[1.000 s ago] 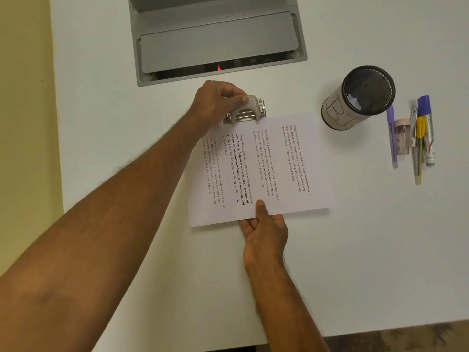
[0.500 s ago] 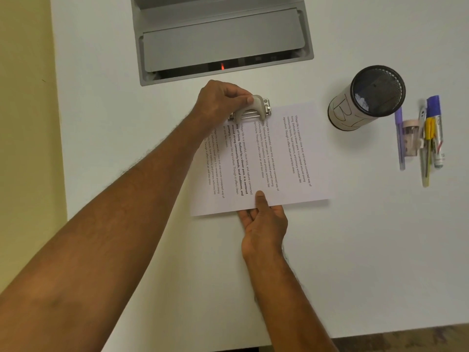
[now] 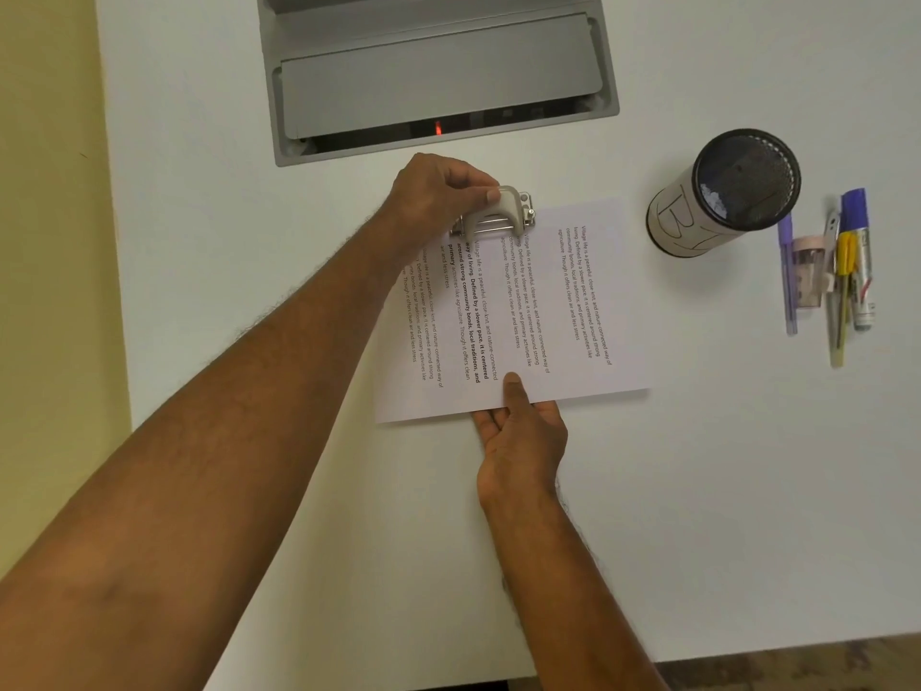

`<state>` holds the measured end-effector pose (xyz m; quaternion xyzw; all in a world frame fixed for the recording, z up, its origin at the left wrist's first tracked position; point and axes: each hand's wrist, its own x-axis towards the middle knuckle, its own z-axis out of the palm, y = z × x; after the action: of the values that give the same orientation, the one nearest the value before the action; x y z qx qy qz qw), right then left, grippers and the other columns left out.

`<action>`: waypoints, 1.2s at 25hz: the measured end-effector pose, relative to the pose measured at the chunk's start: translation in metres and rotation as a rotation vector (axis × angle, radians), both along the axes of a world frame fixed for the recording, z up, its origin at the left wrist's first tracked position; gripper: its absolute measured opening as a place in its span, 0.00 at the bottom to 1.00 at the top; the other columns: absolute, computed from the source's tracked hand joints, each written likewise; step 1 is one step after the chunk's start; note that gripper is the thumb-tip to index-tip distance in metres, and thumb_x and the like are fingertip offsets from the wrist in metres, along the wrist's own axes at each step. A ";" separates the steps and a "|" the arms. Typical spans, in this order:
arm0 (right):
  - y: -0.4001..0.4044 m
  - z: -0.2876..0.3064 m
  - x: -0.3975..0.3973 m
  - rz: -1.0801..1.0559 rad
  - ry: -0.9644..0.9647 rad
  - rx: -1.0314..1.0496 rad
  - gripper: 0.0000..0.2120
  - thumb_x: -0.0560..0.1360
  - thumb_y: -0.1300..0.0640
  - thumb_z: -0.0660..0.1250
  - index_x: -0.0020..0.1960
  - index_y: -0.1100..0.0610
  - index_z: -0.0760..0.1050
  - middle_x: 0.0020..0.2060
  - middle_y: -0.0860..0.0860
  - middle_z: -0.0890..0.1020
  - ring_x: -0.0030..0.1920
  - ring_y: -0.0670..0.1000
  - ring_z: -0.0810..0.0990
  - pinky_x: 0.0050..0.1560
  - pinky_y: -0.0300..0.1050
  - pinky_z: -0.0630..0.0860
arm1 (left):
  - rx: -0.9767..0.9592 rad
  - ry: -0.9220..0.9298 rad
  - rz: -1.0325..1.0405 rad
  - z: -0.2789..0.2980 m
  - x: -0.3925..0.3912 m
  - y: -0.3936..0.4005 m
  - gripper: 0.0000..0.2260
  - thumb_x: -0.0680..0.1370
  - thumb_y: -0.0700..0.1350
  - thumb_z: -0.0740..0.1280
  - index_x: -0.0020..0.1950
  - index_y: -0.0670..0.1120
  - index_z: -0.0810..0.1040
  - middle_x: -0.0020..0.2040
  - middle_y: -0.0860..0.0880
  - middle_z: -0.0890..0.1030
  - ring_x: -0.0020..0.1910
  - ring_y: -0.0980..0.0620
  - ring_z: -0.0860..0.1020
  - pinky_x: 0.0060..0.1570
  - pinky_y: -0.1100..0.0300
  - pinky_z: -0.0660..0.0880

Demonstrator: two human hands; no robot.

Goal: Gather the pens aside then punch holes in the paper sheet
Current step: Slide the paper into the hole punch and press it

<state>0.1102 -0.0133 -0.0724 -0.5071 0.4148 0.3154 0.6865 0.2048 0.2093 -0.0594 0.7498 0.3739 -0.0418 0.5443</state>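
Office desk (image 3: 199, 142), cable hatch (image 3: 438, 77) (pwr LED), pens (image 3: 842, 271)

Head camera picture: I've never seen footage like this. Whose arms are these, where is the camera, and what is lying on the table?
No machine here: a person wears a camera on the head, looking down at their own arms. The left hand grips a small hole punch at the far edge of a printed paper sheet. The right hand pinches the sheet's near edge, thumb on top. To the right on the white table stand a black mesh cup and a row of pens laid side by side. A grey hatch sits in the tabletop behind.
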 end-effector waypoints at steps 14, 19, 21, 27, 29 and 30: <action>0.001 0.005 0.003 0.005 0.030 -0.013 0.09 0.81 0.61 0.71 0.60 0.55 0.80 0.49 0.52 0.88 0.42 0.47 0.89 0.37 0.41 0.84 | 0.218 0.185 -0.234 0.004 0.014 0.007 0.09 0.82 0.53 0.70 0.57 0.49 0.84 0.58 0.51 0.82 0.59 0.50 0.80 0.51 0.58 0.74; 0.002 0.003 0.003 0.003 0.037 -0.019 0.08 0.81 0.62 0.71 0.59 0.55 0.80 0.46 0.51 0.89 0.42 0.47 0.90 0.38 0.41 0.84 | 0.318 0.254 -0.278 0.004 0.017 0.006 0.08 0.82 0.55 0.69 0.53 0.52 0.79 0.63 0.47 0.81 0.67 0.45 0.76 0.68 0.41 0.74; 0.001 0.003 0.003 0.005 0.037 -0.018 0.08 0.81 0.61 0.71 0.58 0.54 0.80 0.44 0.49 0.90 0.43 0.48 0.90 0.38 0.41 0.84 | 0.365 0.280 -0.296 0.004 0.019 0.004 0.08 0.82 0.56 0.68 0.52 0.52 0.77 0.63 0.46 0.81 0.66 0.44 0.75 0.67 0.41 0.73; -0.001 0.003 0.003 0.017 0.047 -0.014 0.07 0.81 0.61 0.71 0.57 0.53 0.80 0.47 0.51 0.89 0.43 0.48 0.90 0.39 0.42 0.85 | 0.416 0.310 -0.320 0.007 0.019 0.002 0.09 0.83 0.56 0.67 0.53 0.52 0.74 0.61 0.47 0.79 0.64 0.45 0.72 0.61 0.47 0.71; -0.001 0.002 0.003 0.008 0.049 -0.006 0.08 0.81 0.61 0.71 0.59 0.54 0.79 0.48 0.52 0.89 0.42 0.48 0.90 0.38 0.42 0.85 | 0.412 0.310 -0.314 0.010 0.018 0.001 0.09 0.83 0.56 0.67 0.53 0.52 0.74 0.63 0.46 0.79 0.66 0.45 0.73 0.65 0.45 0.73; -0.001 0.002 0.003 0.002 0.051 -0.002 0.08 0.81 0.61 0.71 0.59 0.55 0.79 0.49 0.53 0.88 0.42 0.48 0.90 0.38 0.42 0.85 | 0.410 0.305 -0.305 0.010 0.017 0.001 0.09 0.83 0.56 0.67 0.53 0.52 0.75 0.63 0.46 0.79 0.66 0.45 0.73 0.67 0.43 0.73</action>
<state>0.1130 -0.0146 -0.0703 -0.5002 0.4319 0.3283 0.6749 0.2218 0.2100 -0.0491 0.8767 0.3351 -0.1586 0.3064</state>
